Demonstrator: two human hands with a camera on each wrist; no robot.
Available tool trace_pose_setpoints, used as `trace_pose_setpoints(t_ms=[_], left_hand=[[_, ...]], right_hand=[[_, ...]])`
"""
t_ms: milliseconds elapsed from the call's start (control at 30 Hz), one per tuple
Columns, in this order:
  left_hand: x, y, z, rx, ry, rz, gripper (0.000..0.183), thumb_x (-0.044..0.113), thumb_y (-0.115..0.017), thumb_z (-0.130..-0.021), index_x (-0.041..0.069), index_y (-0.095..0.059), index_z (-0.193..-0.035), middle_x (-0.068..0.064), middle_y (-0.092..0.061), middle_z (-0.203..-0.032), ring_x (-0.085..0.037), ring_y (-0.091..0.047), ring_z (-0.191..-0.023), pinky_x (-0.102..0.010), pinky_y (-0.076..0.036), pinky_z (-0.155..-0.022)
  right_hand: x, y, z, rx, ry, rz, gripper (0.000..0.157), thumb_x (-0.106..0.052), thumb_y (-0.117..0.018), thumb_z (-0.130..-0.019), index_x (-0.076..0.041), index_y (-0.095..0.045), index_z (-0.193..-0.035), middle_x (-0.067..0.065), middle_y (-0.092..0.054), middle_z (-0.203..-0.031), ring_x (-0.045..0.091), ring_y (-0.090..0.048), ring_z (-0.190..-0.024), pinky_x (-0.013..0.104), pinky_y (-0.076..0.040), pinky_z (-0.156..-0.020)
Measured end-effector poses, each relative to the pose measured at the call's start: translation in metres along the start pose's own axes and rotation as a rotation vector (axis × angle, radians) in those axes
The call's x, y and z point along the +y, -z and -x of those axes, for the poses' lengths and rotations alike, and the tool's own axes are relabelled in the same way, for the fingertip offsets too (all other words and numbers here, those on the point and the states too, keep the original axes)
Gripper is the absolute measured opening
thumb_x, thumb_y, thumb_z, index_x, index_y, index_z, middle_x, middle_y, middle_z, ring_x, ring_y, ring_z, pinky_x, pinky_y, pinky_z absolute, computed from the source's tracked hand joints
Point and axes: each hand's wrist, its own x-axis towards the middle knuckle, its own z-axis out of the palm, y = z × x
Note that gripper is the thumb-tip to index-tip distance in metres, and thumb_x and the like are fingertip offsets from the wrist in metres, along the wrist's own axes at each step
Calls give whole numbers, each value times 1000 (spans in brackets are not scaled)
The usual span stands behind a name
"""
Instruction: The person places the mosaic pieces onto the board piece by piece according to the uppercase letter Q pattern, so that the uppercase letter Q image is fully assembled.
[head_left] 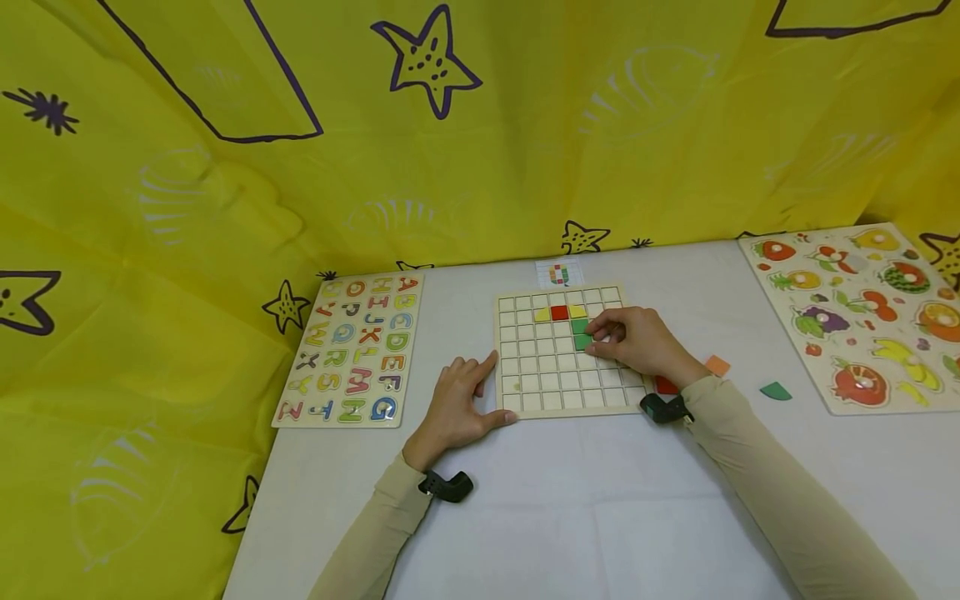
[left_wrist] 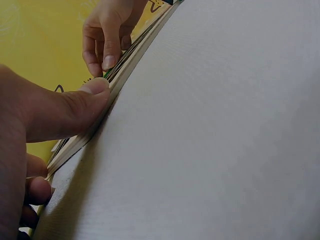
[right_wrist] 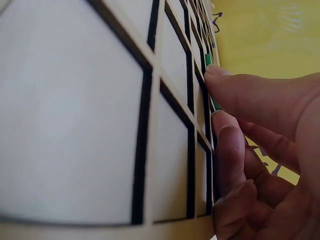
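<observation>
A wooden grid board (head_left: 540, 385) lies on the white table. In it sit a red square (head_left: 559, 312), yellow curved pieces (head_left: 543, 315) on both sides of it, and two green squares (head_left: 581, 327) one below the other. My right hand (head_left: 633, 337) reaches over the board's right side, thumb and index finger pinching at the lower green square (head_left: 582, 342); the right wrist view shows green at the fingertips (right_wrist: 216, 71). With extended thumb and index finger, my left hand (head_left: 455, 408) touches the board's left edge near the front corner. The thumb (left_wrist: 75, 107) rests against the rim.
Behind the board lies a small pattern card (head_left: 559, 273). Right of it are a red piece (head_left: 666, 385), an orange piece (head_left: 717, 365) and a green quarter-round (head_left: 776, 391). A letter puzzle (head_left: 348, 350) lies left, a fruit puzzle (head_left: 817, 333) right. A yellow curtain (head_left: 480, 167) hangs behind.
</observation>
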Motion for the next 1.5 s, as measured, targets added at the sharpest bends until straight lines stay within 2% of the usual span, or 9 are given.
trace_pose_setpoints(t_ms=[333, 533, 833, 1033, 1300, 1500], left_hand=[[2, -1, 0, 13, -17, 1, 95, 45, -92, -73, 1, -58, -150, 4, -45, -76, -14, -36, -78, -30, -27, -77], [1, -2, 1, 17, -21, -14, 95, 46, -92, -73, 1, -59, -150, 4, -44, -76, -14, -36, -78, -30, -28, -76], [1, -2, 1, 5, -13, -16, 96, 46, -92, -74, 1, -57, -151, 3, -45, -77, -14, -36, -78, -30, -28, -77], [0, -2, 2, 12, -15, -15, 95, 45, -93, -74, 1, -58, -150, 3, -45, -77, -15, -37, -79, -31, -29, -78], [1, -1, 1, 21, -22, -10, 94, 44, -93, -73, 0, -59, -149, 2, -45, -77, -16, -37, -79, -32, -29, -79], [0, -2, 0, 23, -18, -15, 94, 44, -93, -72, 1, -60, -149, 3, -45, -76, -15, -38, -78, -32, -29, -78]], right_hand=[[0, 2, 5, 6, -3, -10, 25, -20, -85, -91, -7, -78, -111, 6, -73, -96, 21, -62, -85, 30, -49, -79], [3, 15, 16, 55, -15, -46, 28, -22, -85, -92, -7, -77, -114, 6, -73, -97, 22, -63, -86, 24, -49, -77], [22, 49, 36, 52, -120, 43, 28, -25, -82, -94, -8, -76, -117, 6, -74, -101, 23, -63, -90, 29, -49, -77], [41, 66, 51, 40, -127, 90, 34, -26, -84, -93, -5, -76, -118, 7, -75, -101, 22, -62, -89, 25, -48, -74], [57, 82, 72, -10, -197, 159, 46, -33, -84, -92, -4, -72, -125, 10, -74, -107, 26, -62, -95, 31, -47, -78], [67, 87, 84, -20, -184, 200, 44, -32, -85, -92, -2, -73, -121, 7, -73, -101, 23, -61, -91, 29, -47, -76]])
